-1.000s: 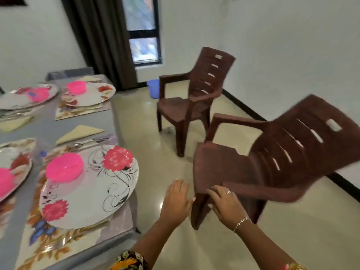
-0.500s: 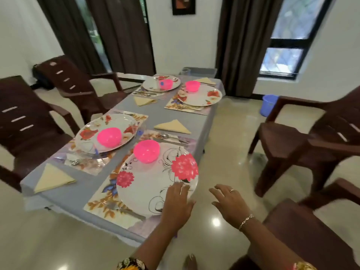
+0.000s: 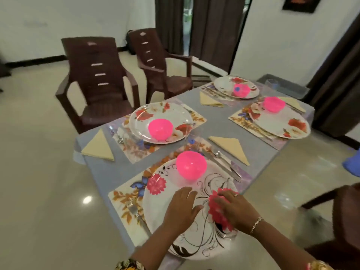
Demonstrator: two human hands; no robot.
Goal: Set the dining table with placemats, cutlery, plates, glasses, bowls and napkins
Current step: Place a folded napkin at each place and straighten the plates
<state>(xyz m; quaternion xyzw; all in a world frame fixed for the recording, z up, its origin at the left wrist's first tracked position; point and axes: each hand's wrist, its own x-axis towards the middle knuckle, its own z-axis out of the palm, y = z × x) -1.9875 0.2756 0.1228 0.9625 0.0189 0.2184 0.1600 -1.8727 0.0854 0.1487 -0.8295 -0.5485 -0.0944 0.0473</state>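
Table laid: a person's left hand [image 3: 182, 209] and right hand [image 3: 235, 210] spread over the nearest plate [image 3: 155, 213], at 6 o'clock on the grey surface [image 3: 105, 172]. Each grip is slack, fingers straight, holding nothing; whether they touch the plate cannot be told. A pink bowl [image 3: 191, 165] sits at the plate's 12 o'clock. A fork [image 3: 136, 211] lies on the floral placemat [image 3: 122, 197] at 9 o'clock, a knife [image 3: 218, 163] and spoon [image 3: 218, 153] at 2 o'clock, with a folded yellow napkin [image 3: 230, 148] just beyond. Three further place settings [image 3: 159, 114] fill the surface toward 12 o'clock.
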